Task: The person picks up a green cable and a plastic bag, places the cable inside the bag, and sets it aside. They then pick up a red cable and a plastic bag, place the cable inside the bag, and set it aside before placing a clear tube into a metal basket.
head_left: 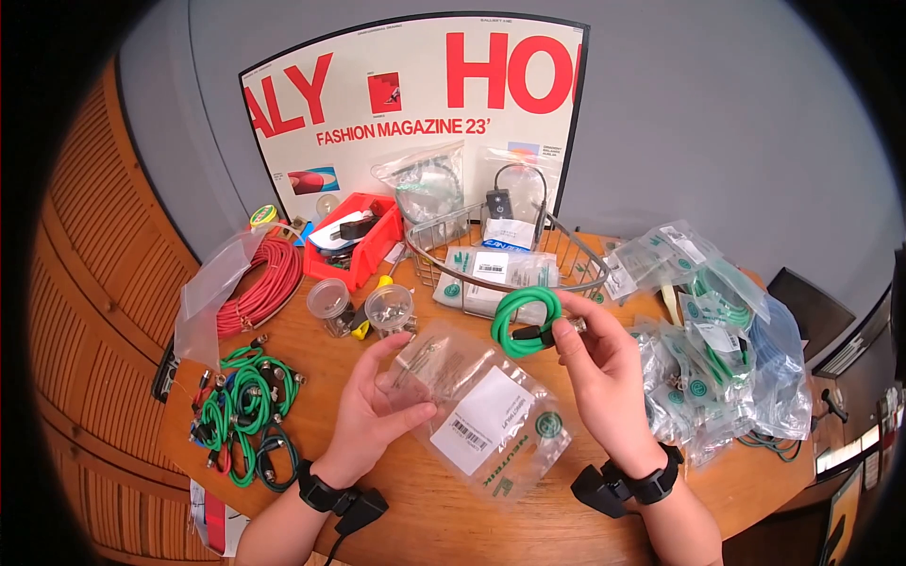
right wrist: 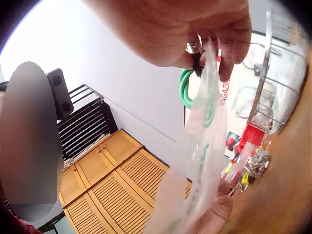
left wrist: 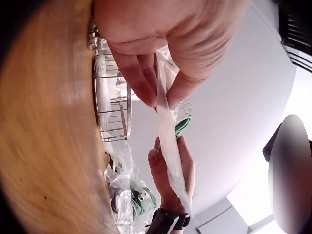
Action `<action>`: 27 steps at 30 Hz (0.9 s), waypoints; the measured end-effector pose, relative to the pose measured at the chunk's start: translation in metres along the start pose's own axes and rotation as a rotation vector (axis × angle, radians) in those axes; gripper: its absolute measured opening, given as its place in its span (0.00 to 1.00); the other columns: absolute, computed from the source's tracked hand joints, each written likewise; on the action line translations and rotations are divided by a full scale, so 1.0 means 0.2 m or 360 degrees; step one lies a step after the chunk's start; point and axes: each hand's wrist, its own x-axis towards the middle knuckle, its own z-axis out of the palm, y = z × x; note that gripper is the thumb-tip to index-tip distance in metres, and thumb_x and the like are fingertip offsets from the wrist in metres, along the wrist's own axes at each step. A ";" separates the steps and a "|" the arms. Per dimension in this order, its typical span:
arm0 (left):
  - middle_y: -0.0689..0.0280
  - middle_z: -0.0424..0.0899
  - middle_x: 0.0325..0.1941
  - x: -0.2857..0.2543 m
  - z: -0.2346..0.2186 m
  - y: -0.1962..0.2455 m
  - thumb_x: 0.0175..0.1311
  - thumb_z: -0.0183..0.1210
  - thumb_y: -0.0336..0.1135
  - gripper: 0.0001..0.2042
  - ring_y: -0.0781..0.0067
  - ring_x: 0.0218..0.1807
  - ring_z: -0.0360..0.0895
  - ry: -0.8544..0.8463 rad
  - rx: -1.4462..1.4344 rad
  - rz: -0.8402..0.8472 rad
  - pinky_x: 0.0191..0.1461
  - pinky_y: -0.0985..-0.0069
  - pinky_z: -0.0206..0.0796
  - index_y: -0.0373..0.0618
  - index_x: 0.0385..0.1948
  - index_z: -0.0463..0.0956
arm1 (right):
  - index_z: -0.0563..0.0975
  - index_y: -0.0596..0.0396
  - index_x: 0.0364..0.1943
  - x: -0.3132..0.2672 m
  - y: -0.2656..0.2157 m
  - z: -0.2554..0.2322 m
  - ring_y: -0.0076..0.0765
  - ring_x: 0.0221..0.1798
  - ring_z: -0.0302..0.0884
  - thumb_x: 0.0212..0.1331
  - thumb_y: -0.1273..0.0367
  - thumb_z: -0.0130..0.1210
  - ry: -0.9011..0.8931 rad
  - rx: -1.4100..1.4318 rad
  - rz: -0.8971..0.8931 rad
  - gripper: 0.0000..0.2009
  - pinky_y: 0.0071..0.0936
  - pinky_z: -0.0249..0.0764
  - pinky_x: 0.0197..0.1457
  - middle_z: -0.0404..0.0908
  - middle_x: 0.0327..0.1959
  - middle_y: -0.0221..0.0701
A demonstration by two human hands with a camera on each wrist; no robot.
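My left hand (head_left: 373,401) pinches a clear plastic bag (head_left: 538,462) between thumb and fingers. A white barcode label (head_left: 477,420) and green print show on the bag, which hangs tilted over the table. In my right hand (head_left: 609,373), thumb and fingertips grip a coiled green cable (head_left: 510,349) by its dark connector end, above the bag's upper right edge. From the right wrist view, the green coil (right wrist: 184,88) hangs below the right fingers, beside the upright bag (right wrist: 195,161). The left wrist view shows the bag (left wrist: 168,141) edge-on between left thumb and fingers.
Loose green cables (head_left: 247,401) lie in a heap at the left, below a red cable coil (head_left: 269,288). A red bin (head_left: 377,247), clear jars (head_left: 389,309) and a wire basket (head_left: 590,264) stand at the back. Bagged cables (head_left: 703,363) pile up at the right.
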 end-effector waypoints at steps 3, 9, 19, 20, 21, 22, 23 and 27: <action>0.62 0.74 0.55 0.00 0.01 0.00 0.55 0.62 0.16 0.36 0.75 0.49 0.77 0.0004 0.0014 0.0102 0.56 0.76 0.70 0.45 0.65 0.53 | 0.75 0.59 0.53 0.01 -0.01 -0.01 0.17 0.34 0.77 0.64 0.72 0.54 0.0053 -0.0114 0.0088 0.14 0.17 0.71 0.38 0.82 0.34 0.27; 0.62 0.75 0.53 0.01 0.00 -0.01 0.54 0.61 0.15 0.35 0.75 0.49 0.77 0.0059 0.0052 0.0067 0.55 0.77 0.70 0.45 0.64 0.55 | 0.76 0.61 0.52 0.00 -0.06 -0.02 0.12 0.26 0.74 0.62 0.71 0.56 -0.0176 -0.0033 0.0351 0.15 0.14 0.68 0.28 0.79 0.26 0.23; 0.58 0.75 0.53 0.02 0.00 -0.02 0.55 0.61 0.16 0.36 0.74 0.49 0.78 0.0135 0.0112 0.0136 0.53 0.76 0.71 0.46 0.65 0.52 | 0.75 0.64 0.50 0.00 -0.08 -0.02 0.11 0.21 0.71 0.59 0.74 0.59 -0.0239 0.0090 0.0382 0.15 0.11 0.66 0.24 0.74 0.23 0.19; 0.58 0.75 0.53 0.02 0.00 -0.02 0.54 0.61 0.16 0.37 0.73 0.49 0.78 0.0155 0.0113 0.0130 0.53 0.75 0.72 0.47 0.65 0.52 | 0.75 0.64 0.50 0.00 -0.08 -0.02 0.11 0.21 0.71 0.59 0.74 0.59 -0.0244 0.0090 0.0385 0.15 0.11 0.66 0.24 0.74 0.23 0.19; 0.58 0.75 0.52 0.02 -0.01 -0.02 0.54 0.61 0.16 0.37 0.72 0.50 0.78 0.0176 0.0114 0.0124 0.53 0.74 0.73 0.48 0.65 0.51 | 0.75 0.64 0.50 0.00 -0.09 -0.02 0.11 0.21 0.72 0.59 0.74 0.59 -0.0253 0.0180 0.0428 0.15 0.12 0.66 0.24 0.74 0.22 0.20; 0.58 0.75 0.52 0.02 0.00 -0.02 0.54 0.61 0.16 0.37 0.72 0.50 0.78 0.0180 0.0112 0.0120 0.53 0.74 0.73 0.48 0.65 0.51 | 0.75 0.64 0.50 0.00 -0.10 -0.01 0.12 0.21 0.72 0.59 0.74 0.59 -0.0260 0.0271 0.0472 0.15 0.12 0.65 0.24 0.74 0.22 0.20; 0.57 0.75 0.52 0.02 0.00 -0.02 0.54 0.61 0.16 0.37 0.72 0.50 0.78 0.0190 0.0077 0.0120 0.53 0.73 0.73 0.48 0.65 0.51 | 0.75 0.64 0.50 0.00 -0.09 -0.01 0.12 0.21 0.72 0.59 0.74 0.59 -0.0260 0.0271 0.0475 0.15 0.12 0.65 0.24 0.74 0.22 0.20; 0.56 0.75 0.52 0.02 0.00 0.00 0.55 0.61 0.17 0.37 0.70 0.50 0.78 0.0205 0.0029 0.0140 0.52 0.71 0.75 0.46 0.66 0.50 | 0.75 0.64 0.51 0.00 -0.06 -0.01 0.12 0.20 0.71 0.59 0.74 0.59 -0.0404 0.0141 0.0505 0.16 0.13 0.64 0.24 0.73 0.19 0.20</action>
